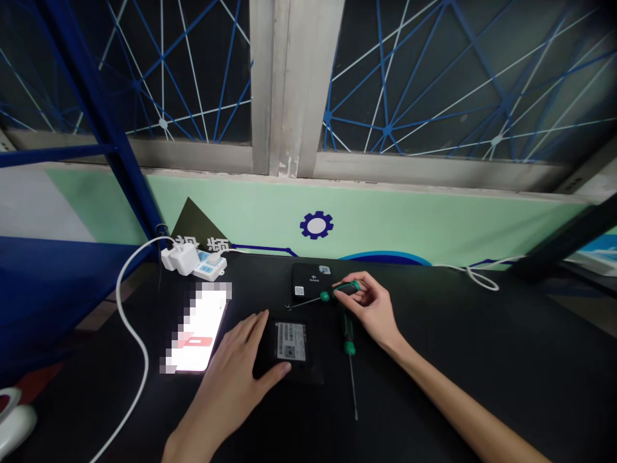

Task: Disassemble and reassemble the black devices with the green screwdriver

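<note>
My right hand (369, 302) pinches a screwdriver (347, 290) by its green and black handle. The shaft points left, its tip beside small, unclear metal bits (289, 307) on the table. My left hand (236, 366) lies with fingers stretched and thumb apart along the left side of a flat black device (313, 370) with a white printed label (292, 341). Below my right hand lies a second green and black screwdriver (349, 347), its shaft toward me. Behind the first screwdriver sits a black square box (308, 278) with stickers, partly covered by the tool and hand.
A lit phone (202, 328) lies left of my left hand. Behind it is a white power strip (209, 265) with plugs, and a white cable (132, 328) loops down the left side. Another cable (475, 276) lies at the back right, along the green wall panel (270, 215).
</note>
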Demonstrator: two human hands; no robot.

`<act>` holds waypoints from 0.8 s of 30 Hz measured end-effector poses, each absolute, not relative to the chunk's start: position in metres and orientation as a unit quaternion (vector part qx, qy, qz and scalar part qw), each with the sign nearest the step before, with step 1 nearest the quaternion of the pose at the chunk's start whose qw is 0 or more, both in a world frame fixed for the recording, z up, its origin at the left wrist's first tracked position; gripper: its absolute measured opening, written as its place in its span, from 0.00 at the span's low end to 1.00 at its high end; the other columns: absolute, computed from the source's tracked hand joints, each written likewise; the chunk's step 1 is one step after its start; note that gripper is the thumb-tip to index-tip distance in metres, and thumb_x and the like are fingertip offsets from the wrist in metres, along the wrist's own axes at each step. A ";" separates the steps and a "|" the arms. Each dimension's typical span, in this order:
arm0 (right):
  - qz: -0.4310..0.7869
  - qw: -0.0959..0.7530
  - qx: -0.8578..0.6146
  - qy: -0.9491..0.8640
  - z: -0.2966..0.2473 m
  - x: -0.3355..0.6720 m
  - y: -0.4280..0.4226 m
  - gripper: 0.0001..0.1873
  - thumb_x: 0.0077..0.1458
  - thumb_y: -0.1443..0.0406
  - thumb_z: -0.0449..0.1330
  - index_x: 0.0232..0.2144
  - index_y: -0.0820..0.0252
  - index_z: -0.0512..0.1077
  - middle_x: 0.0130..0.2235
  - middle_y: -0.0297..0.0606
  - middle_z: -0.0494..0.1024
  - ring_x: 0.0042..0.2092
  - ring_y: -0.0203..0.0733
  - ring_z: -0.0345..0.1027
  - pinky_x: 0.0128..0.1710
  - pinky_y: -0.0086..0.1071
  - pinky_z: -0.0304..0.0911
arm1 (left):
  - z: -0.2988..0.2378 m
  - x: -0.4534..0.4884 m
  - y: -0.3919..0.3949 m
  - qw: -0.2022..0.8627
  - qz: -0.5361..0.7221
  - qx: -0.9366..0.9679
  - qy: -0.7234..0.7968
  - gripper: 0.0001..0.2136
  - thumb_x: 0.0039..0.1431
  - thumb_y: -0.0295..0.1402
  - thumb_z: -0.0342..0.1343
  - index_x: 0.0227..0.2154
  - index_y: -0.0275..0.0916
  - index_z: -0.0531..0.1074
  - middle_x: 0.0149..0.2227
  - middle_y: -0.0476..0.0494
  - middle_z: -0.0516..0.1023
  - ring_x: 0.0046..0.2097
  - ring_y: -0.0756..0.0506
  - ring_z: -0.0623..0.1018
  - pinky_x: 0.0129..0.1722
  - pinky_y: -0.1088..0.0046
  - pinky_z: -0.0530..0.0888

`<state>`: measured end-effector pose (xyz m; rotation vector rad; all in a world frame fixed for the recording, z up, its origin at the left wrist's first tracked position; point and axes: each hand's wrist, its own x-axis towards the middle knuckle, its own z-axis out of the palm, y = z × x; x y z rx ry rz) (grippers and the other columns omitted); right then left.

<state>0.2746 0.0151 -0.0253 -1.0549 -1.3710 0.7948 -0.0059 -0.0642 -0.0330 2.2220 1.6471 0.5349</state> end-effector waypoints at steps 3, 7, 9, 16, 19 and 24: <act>0.349 0.586 -0.452 -0.574 -0.025 0.275 0.016 0.20 0.46 0.55 0.73 0.35 0.56 0.69 0.35 0.41 0.82 0.29 0.39 0.73 0.27 0.31 0.66 | -0.031 -0.005 -0.065 0.169 0.180 0.776 0.580 0.37 0.63 0.57 0.48 0.70 0.45 0.50 0.68 0.40 0.60 0.67 0.33 0.61 0.60 0.49 0.68; 0.365 0.595 -0.459 -0.550 -0.026 0.277 0.018 0.22 0.43 0.55 0.74 0.35 0.55 0.70 0.33 0.38 0.81 0.27 0.38 0.73 0.27 0.30 0.67 | -0.032 -0.006 -0.064 0.169 0.179 0.775 0.582 0.37 0.63 0.57 0.48 0.70 0.46 0.50 0.69 0.40 0.59 0.67 0.33 0.61 0.61 0.50 0.67; 0.376 0.599 -0.458 -0.539 -0.026 0.278 0.019 0.22 0.42 0.55 0.74 0.35 0.55 0.70 0.32 0.38 0.81 0.29 0.39 0.74 0.29 0.31 0.69 | -0.034 -0.006 -0.064 0.163 0.185 0.776 0.581 0.37 0.63 0.58 0.49 0.70 0.46 0.50 0.68 0.40 0.59 0.67 0.33 0.61 0.61 0.50 0.67; 0.391 0.606 -0.454 -0.523 -0.027 0.278 0.020 0.24 0.40 0.54 0.75 0.34 0.56 0.70 0.32 0.38 0.82 0.30 0.40 0.75 0.31 0.31 0.70 | -0.033 -0.005 -0.065 0.170 0.179 0.775 0.581 0.37 0.63 0.58 0.48 0.70 0.46 0.49 0.69 0.41 0.59 0.68 0.34 0.61 0.61 0.51 0.66; 0.396 0.609 -0.455 -0.515 -0.026 0.278 0.019 0.24 0.40 0.54 0.76 0.34 0.56 0.70 0.31 0.37 0.81 0.30 0.40 0.75 0.31 0.31 0.71 | -0.034 -0.006 -0.066 0.167 0.179 0.776 0.582 0.37 0.64 0.57 0.48 0.70 0.47 0.49 0.69 0.41 0.59 0.68 0.34 0.61 0.62 0.51 0.66; 0.395 0.611 -0.461 -0.508 -0.025 0.280 0.020 0.25 0.40 0.53 0.76 0.35 0.55 0.70 0.29 0.35 0.80 0.29 0.42 0.75 0.30 0.33 0.71 | -0.035 -0.006 -0.066 0.153 0.195 0.782 0.573 0.36 0.64 0.56 0.48 0.70 0.46 0.50 0.68 0.39 0.60 0.67 0.33 0.62 0.60 0.51 0.68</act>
